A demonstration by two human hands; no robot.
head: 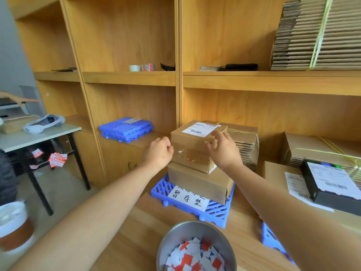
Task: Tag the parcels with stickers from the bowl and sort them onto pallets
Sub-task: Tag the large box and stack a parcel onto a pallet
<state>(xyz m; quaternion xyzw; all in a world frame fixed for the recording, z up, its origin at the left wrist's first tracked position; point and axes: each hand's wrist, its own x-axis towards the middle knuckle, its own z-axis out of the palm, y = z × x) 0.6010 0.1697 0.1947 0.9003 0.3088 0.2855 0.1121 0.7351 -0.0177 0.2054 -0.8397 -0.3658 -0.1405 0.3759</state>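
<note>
A person's two hands flank the top parcel, a brown carton with a white shipping label on its lid. It is stacked on a wider, flatter parcel that sits on a blue pallet on the wooden surface.

The right hand is spread and relaxed, its fingertips touching the carton's upper right edge. The left hand has its fingers curled in, with the knuckles against the carton's left edge. Whether it holds anything cannot be told.

The top parcel is turned slightly, so its near right corner overhangs the parcel below. A handwritten paper sign lies on the pallet's front, with open grid showing along the near and left edges.

A metal bowl of red, white and blue stickers stands at the near edge of the surface, between the forearms, with bare wood between it and the pallet.

A second blue pallet lies well apart on the shelf ledge to the left, with clear ledge between it and the stack. The corner of a third pallet shows under the right forearm. Tied bundles of flat cardboard crowd close behind the stack on the right. A black parcel rests on a carton at the far right.
</note>
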